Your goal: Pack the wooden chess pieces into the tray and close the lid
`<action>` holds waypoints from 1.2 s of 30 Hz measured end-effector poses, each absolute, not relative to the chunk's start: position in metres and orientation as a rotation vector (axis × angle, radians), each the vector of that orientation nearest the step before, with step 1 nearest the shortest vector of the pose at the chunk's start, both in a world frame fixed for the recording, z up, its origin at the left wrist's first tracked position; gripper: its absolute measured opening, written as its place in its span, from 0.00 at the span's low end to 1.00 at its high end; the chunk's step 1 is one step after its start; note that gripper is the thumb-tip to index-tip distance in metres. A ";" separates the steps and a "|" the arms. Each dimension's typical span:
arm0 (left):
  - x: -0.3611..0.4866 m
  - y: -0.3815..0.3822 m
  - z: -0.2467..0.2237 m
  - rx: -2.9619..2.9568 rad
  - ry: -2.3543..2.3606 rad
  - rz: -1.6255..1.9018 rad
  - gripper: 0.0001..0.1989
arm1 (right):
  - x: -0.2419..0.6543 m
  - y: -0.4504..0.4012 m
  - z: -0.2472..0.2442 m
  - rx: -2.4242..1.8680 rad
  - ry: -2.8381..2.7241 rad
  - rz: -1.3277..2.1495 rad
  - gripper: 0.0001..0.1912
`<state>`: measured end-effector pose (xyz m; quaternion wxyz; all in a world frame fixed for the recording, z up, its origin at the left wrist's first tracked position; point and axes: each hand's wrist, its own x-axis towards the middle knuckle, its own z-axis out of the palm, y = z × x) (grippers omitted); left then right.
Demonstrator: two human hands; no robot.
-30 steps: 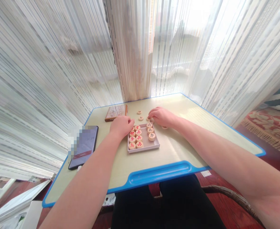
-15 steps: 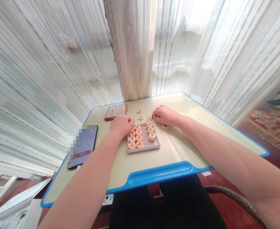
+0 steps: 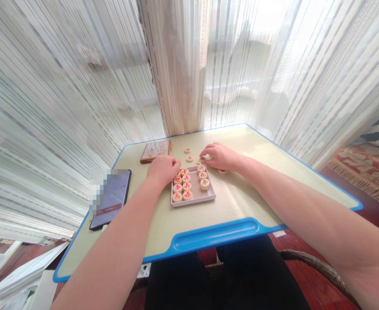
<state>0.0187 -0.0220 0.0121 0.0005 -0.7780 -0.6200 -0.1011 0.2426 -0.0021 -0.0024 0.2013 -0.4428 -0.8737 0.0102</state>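
A shallow white box holds round wooden pieces, red-marked ones in two columns at its left and three dark-marked ones at its right. My left hand is closed at the box's upper left corner; what its fingers hold, if anything, is hidden. Beyond the box's far right corner, my right hand reaches down with curled fingers around a loose piece on the table. More loose pieces lie behind the box, and another is partly under my right hand.
A brown patterned box lies at the table's back left. The phone rests near the left edge. A blue tray groove runs along the front edge, and striped curtains hang behind the table.
My right hand has moved a little left, onto a loose piece behind the box. My left hand stays at the box's corner. The view has shifted slightly.
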 end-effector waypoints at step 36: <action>0.025 -0.022 0.011 -2.473 -1.883 -0.362 0.22 | 0.211 0.025 -0.002 -1.264 -2.529 -0.070 0.23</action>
